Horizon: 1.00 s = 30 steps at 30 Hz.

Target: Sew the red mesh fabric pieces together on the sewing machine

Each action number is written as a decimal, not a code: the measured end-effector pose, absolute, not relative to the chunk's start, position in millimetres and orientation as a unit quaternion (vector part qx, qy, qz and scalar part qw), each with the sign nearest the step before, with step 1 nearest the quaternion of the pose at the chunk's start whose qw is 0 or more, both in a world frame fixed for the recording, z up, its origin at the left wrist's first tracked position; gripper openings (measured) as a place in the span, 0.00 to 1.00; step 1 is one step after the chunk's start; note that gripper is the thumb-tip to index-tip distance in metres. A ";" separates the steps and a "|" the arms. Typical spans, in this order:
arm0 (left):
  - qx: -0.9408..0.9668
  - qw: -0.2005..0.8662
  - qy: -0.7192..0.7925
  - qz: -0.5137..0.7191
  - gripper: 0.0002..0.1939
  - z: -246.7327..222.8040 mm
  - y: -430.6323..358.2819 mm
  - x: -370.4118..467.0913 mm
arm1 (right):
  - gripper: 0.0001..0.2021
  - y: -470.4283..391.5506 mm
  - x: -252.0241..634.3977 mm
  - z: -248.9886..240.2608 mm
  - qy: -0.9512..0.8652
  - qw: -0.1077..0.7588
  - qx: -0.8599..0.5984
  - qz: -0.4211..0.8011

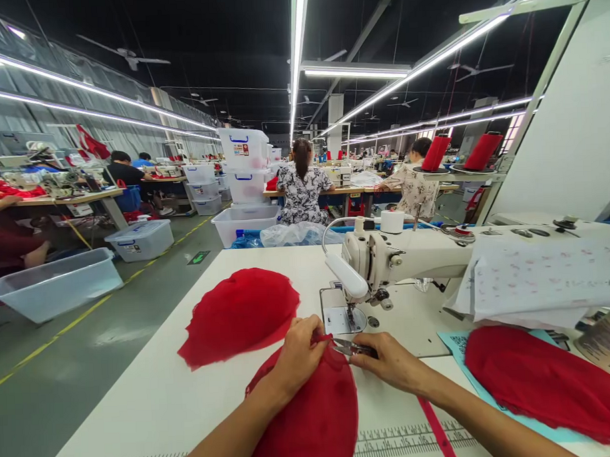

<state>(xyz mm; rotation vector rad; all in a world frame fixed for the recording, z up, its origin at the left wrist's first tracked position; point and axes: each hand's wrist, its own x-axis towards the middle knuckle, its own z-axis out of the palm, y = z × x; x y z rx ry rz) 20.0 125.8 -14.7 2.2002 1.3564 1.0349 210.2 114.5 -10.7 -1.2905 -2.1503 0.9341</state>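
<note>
My left hand (302, 352) is closed, pinching the upper edge of a red fabric piece (316, 415) that hangs toward me over the table front. In my right hand (389, 360) is a pair of thread snips (353, 347), its blades touching or very near the pinched edge. Just beyond both hands stands the white sewing machine (400, 252), its needle and presser foot above the metal plate. A second red fabric piece (242, 314) lies flat to the left of my hands.
More red fabric (540, 373) lies on a light blue sheet at the right. A narrow red strip (436, 427) crosses the printed ruler (392, 444). Paper sheets (547, 277) drape over the machine. Red thread cones (482, 151) stand above. Plastic bins (245, 224) and seated co-workers are ahead.
</note>
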 end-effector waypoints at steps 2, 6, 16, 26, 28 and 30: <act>0.782 0.181 0.473 0.365 0.05 -15.2 125.9 20.0 | 0.10 114.9 210.7 -9.4 -0.786 0.222 -0.471 0.333; 0.789 0.187 0.461 0.361 0.05 -16.1 125.8 19.4 | 0.07 116.0 213.6 -4.8 -0.797 0.208 -0.455 0.339; 0.832 0.153 0.391 0.364 0.12 -18.5 125.9 19.0 | 0.07 116.2 219.8 -1.7 -0.791 0.181 -0.409 0.417; 0.840 0.114 0.364 0.387 0.09 -17.3 122.1 22.1 | 0.19 114.7 216.4 -6.5 -0.643 0.207 -0.337 0.655; 0.839 0.118 0.365 0.385 0.09 -16.5 120.8 23.4 | 0.18 111.7 213.7 -3.7 -0.623 0.211 -0.350 0.667; 0.837 0.122 0.367 0.388 0.08 -16.6 120.2 24.1 | 0.19 110.1 212.0 -2.6 -0.612 0.213 -0.354 0.675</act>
